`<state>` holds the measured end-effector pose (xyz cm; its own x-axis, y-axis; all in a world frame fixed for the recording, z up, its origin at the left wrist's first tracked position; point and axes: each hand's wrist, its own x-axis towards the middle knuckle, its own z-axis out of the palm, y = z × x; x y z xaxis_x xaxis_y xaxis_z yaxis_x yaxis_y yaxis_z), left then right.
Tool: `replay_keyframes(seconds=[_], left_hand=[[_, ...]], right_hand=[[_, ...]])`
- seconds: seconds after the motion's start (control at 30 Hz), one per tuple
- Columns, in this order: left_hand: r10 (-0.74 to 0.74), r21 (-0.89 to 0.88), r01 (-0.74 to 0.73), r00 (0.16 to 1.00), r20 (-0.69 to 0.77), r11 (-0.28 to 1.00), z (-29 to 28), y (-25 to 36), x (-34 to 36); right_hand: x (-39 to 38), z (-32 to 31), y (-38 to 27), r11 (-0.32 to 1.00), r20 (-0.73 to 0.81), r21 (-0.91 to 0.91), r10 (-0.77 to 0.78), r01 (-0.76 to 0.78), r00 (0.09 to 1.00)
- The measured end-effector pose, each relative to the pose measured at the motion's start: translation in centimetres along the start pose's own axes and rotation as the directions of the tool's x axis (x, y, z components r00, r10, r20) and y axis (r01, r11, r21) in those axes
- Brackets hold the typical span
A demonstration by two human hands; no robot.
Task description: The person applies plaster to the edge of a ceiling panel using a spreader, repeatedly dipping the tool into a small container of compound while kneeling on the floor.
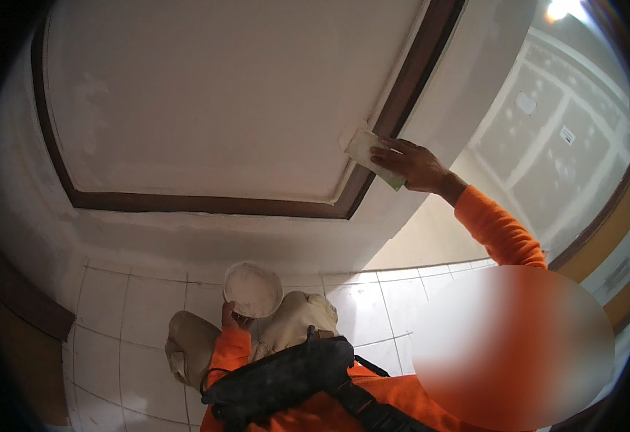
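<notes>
My right hand (417,167) reaches out to the wall, fingers closed on a flat pale spreader (363,147) with a greenish corner. The spreader lies across the dark brown frame (400,101), and its far edge meets the white wall panel (221,93) beside the frame. Low in front of my body, my left hand (236,317) grips the rim side of a round white tub (253,289). Pale, pinkish-white paste or powder fills the tub; which of the two I cannot tell.
White floor tiles (149,302) lie under my knees. A black strap bag (282,378) crosses my front. On the right stands a grey board wall (545,115) with pale joint bands, lit by a bright lamp (563,9). Brown woodwork (23,281) stands at the left.
</notes>
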<state>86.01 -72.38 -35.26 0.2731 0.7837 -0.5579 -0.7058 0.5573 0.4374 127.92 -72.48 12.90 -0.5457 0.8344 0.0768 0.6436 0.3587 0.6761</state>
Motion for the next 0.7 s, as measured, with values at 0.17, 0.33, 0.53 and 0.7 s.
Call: replay_keyframes(seconds=[0.17,0.33,0.53,0.7], left_hand=[[0.047,-0.012,-0.048,0.999,-0.022,0.999,1.2,0.5,-1.2],[0.02,-0.037,-0.018,0.999,0.044,0.999,0.0,-0.1,0.8],[0.018,-0.073,-0.015,0.999,0.036,0.997,0.0,-0.3,0.4],[0.055,-0.009,-0.055,0.998,0.036,0.998,0.6,-0.3,-0.6]], right_hand=[[-0.2,-1.1,-2.6,0.963,-0.043,0.263,0.068,-0.054,0.997],[0.8,3.4,-2.6,0.777,-0.324,0.619,0.386,-0.115,0.864],[-2.2,6.6,-3.2,0.782,-0.387,0.608,0.444,-0.139,0.808],[-1.2,-0.2,-3.4,0.792,-0.538,0.602,0.494,-0.098,0.683]])
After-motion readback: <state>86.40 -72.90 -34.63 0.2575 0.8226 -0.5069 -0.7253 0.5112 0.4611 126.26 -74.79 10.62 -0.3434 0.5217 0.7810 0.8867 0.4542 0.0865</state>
